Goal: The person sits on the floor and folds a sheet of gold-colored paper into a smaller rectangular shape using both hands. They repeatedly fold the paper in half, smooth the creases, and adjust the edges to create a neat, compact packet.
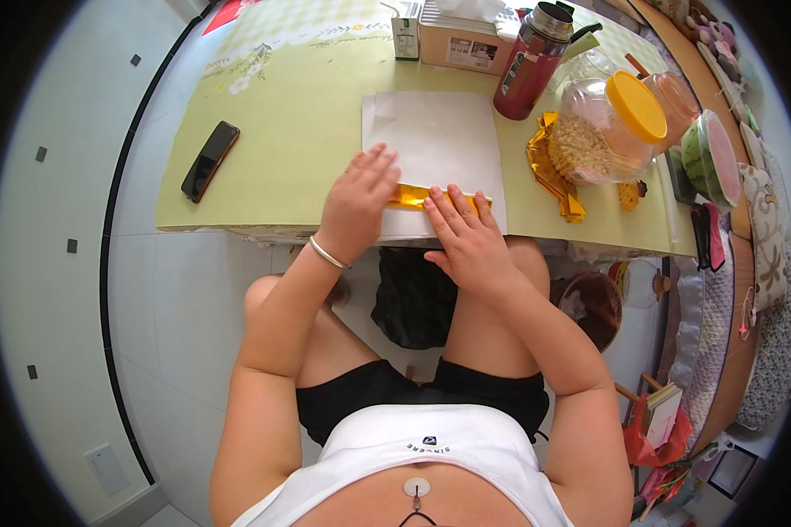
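Observation:
A narrow strip of shiny gold foil paper point(410, 197) lies crosswise on white paper point(435, 132) near the table's front edge. My right hand point(471, 241) lies flat with fingers stretched over the strip's right part. At its left end is my left hand point(357, 200), fingers extended and slightly blurred; it seems to touch or hover just over the strip's end, and I cannot tell which. Neither hand grips anything. Parts of the strip are hidden under the fingers.
A black phone point(211, 162) lies at the left of the table point(272, 176). To the right are crumpled gold foil point(554, 171), a yellow-lidded jar point(589, 132), a red thermos point(533, 66) and a cut watermelon point(710, 158). A tissue box point(466, 44) stands behind.

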Demonstrator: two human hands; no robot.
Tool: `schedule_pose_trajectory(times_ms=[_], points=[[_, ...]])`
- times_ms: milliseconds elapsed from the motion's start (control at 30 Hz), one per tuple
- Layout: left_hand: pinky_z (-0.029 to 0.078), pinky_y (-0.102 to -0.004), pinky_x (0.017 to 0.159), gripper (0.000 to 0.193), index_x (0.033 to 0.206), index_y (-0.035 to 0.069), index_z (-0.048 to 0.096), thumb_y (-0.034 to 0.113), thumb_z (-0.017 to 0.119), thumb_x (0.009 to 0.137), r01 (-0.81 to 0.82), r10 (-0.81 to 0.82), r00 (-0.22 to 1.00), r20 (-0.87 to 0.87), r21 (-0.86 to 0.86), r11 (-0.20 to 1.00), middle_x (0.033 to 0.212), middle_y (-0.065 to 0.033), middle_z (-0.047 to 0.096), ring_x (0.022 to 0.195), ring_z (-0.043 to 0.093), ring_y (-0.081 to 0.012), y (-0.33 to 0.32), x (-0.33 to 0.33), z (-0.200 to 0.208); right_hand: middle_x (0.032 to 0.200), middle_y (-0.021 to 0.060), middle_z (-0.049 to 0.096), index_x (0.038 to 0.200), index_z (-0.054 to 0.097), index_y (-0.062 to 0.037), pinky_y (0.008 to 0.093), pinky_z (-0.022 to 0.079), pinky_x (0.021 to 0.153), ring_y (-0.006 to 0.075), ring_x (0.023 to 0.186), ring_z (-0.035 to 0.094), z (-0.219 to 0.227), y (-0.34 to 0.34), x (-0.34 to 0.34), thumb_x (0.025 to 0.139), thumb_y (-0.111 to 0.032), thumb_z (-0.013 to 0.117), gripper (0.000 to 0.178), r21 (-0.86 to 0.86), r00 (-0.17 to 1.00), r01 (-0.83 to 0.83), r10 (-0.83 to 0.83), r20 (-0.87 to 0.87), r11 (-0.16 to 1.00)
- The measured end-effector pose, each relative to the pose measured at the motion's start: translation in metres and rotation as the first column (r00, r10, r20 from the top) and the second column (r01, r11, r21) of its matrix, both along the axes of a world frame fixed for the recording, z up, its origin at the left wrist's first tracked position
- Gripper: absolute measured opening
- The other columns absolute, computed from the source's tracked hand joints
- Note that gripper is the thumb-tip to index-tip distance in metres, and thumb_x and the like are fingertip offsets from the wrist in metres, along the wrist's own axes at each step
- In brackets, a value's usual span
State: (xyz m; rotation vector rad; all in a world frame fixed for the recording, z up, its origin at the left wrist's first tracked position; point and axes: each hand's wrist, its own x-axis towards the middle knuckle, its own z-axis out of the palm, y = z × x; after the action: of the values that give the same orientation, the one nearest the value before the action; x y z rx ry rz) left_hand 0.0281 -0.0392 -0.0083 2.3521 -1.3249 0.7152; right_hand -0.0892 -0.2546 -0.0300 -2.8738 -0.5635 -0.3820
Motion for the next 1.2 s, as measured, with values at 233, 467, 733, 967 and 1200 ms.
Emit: schedule_pose_trajectory(times_ms=[233, 467, 733, 967, 1200], points=[[0.027, -0.0505, 0.124, 0.091, 0.147, -0.012, 0.044, 0.056, 0.068, 0.09, 0.061, -0.005, 0.97, -0.241, 0.227, 0.972, 0.157, -0.0309, 0.039, 0.149, 0.036, -0.0433, -0.014, -0.049, -0.011, 0.161, 0.0137, 0.04, 0.153, 0.043, -0.0029, 0.0508, 0.023, 0.125, 0.0305, 0.151, 0.036, 0.001, -0.003, -0.002, 0.082, -0.048, 0.077, 0.091, -0.01, 0.999, 0.019, -0.019, -0.028, 1.0], [0.029, -0.053, 0.121, 0.11, 0.142, -0.019, 0.043, 0.073, 0.063, 0.085, -0.235, 0.295, 0.924, -0.242, 0.248, 0.94, 0.152, -0.0375, 0.042, 0.146, 0.037, -0.0497, 0.014, -0.051, -0.015, 0.156, 0.0199, 0.046, 0.145, 0.05, 0.0039, 0.0441, 0.032, 0.122, 0.0319, 0.148, 0.041, 0.013, -0.028, -0.017, 0.091, -0.039, 0.071, 0.073, 0.041, 0.996, 0.079, -0.077, -0.05, 0.996], [0.045, -0.0466, 0.103, 0.043, 0.106, -0.003, 0.069, 0.033, 0.075, 0.084, -0.215, 0.241, 0.961, -0.135, 0.182, 0.96, 0.118, -0.0207, 0.064, 0.119, 0.058, -0.0387, -0.011, -0.037, 0.017, 0.115, 0.0184, 0.07, 0.105, 0.067, 0.0025, 0.0447, 0.051, 0.105, 0.0313, 0.112, 0.067, 0.026, -0.041, 0.014, 0.085, -0.009, 0.065, 0.024, -0.106, 0.998, -0.015, 0.022, 0.064, 0.994], [0.051, -0.0378, 0.067, 0.006, 0.074, 0.008, 0.061, 0.007, 0.067, 0.074, -0.076, 0.078, 0.997, 0.001, 0.243, 0.967, 0.074, -0.0054, 0.058, 0.073, 0.062, -0.0245, -0.054, -0.027, 0.01, 0.086, 0.0131, 0.071, 0.092, 0.068, -0.0013, 0.0438, 0.052, 0.1, 0.0313, 0.08, 0.069, 0.032, -0.037, 0.028, 0.077, -0.005, 0.066, 0.015, -0.132, 0.998, -0.053, 0.055, 0.019, 0.99], [0.054, -0.033, 0.056, 0.011, 0.085, 0.006, 0.068, 0.001, 0.067, 0.075, -0.057, 0.032, 0.978, -0.207, -0.113, 0.992, 0.082, -0.0072, 0.067, 0.06, 0.064, -0.0239, -0.034, -0.012, 0.02, 0.131, 0.0155, 0.066, 0.126, 0.066, -0.0044, 0.0436, 0.048, 0.105, 0.0355, 0.121, 0.061, 0.053, -0.054, 0.027, 0.08, -0.002, 0.068, 0.046, 0.433, 0.98, 0.009, -0.094, 0.174, 0.901]])
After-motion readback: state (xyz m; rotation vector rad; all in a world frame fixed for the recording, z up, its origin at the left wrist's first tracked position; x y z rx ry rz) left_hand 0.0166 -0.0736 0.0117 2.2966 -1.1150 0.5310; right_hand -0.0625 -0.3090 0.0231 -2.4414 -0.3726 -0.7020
